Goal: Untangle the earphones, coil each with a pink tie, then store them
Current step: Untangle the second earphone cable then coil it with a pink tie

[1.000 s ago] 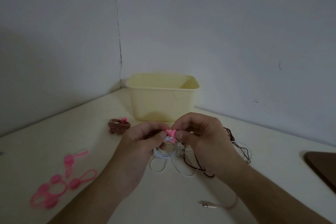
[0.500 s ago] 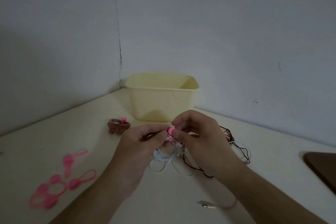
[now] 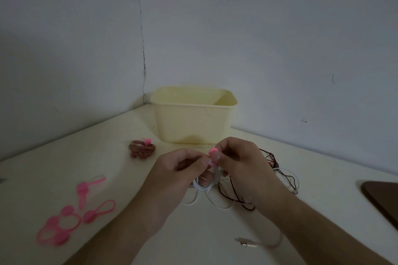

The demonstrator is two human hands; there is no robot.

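Two hands close together over the pale surface [image 3: 107, 157], just in front of the yellow tub [image 3: 193, 122]. Left hand [image 3: 178, 174] curled round a small coil of white earphone cord [image 3: 201, 186], fingers bent, thumb pressing on top. Right hand [image 3: 239, 165] pinching the round end of a pink tie [image 3: 213, 151] between thumb and finger, right at the top of the white coil. More white loops hanging down onto the surface under both hands. Dark red earphone cord [image 3: 273, 161] lying in a loose tangle under and beside the right hand. A white plug end [image 3: 246, 243] resting near the right arm. Off to the left of the tub, a brown coil of earphones [image 3: 142, 149] already wrapped, with a pink tie knob on top. Spare pink ties [image 3: 71, 215] in a bunch at the far left. A dark brown board [image 3: 383, 198] at the right edge.
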